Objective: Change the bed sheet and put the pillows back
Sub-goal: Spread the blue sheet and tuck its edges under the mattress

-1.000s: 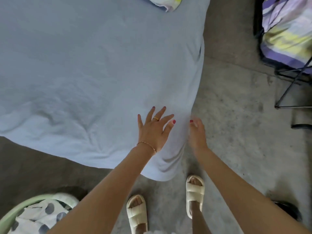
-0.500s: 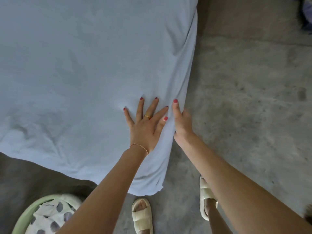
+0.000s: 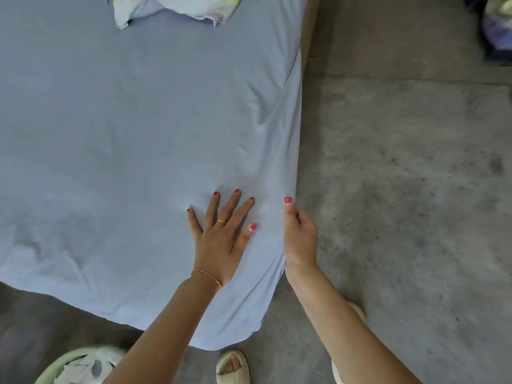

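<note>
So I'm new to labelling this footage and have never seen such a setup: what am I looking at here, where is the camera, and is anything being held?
There is no machine. A person wears one wide-angle camera on the head, looking forward and down, so you see their own two bare arms and their sandalled feet on the concrete floor.

The big pale blue surface is a bed sheet spread over a bed. The left hand, with a ring and bracelet, lies flat and open on it near the corner. The right hand is at the bed's side edge, where its fingers seem to pinch the hanging sheet, thumb on top.

At the top edge lies part of a patterned pillow. At bottom left is a green laundry basket with spotted fabric inside.
</note>
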